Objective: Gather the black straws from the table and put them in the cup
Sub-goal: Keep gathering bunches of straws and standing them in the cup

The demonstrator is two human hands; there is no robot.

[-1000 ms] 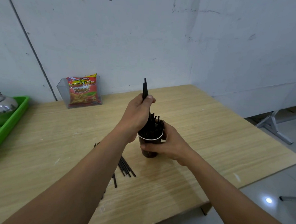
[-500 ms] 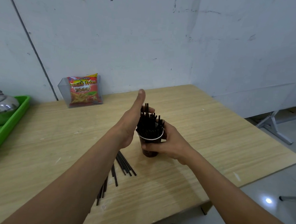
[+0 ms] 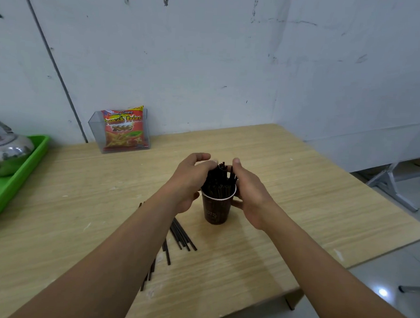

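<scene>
On my head feed, a pale wooden surface [image 3: 300, 188] sits in the corner of a room with scuffed white walls [image 3: 209, 61]. Grey floor [image 3: 379, 304] shows past the surface's right edge, with a metal leg [image 3: 388, 186] standing on it.

At the left edge lies a green tray [image 3: 23, 171] holding a shiny kettle [image 3: 6, 149]. Along the back edge, against the wall, a clear holder [image 3: 95, 133] contains a red snack packet [image 3: 124, 130]. Near the middle of the surface stands a dark cup [image 3: 216, 211], upright and packed with black straws [image 3: 218, 181] whose ends rise above its white rim. More loose straws [image 3: 181, 237] lie flat on the surface just left of the cup, toward the front edge, partly hidden under my left forearm.

My left hand [image 3: 191, 179] has its fingers [image 3: 204, 158] curled over the tops of the straws from the left. My right hand [image 3: 251, 192] wraps them from the right, thumb [image 3: 236, 164] pressed upright against the bundle. One lower finger touches the cup's side, and the rest are hidden behind it.

Half a second ago the left hand was flat with its thumb up beside the bundle, and the right gripped the cup with its thumb across the front. Now both close on the straws. The loose straws lie as they did.
</scene>
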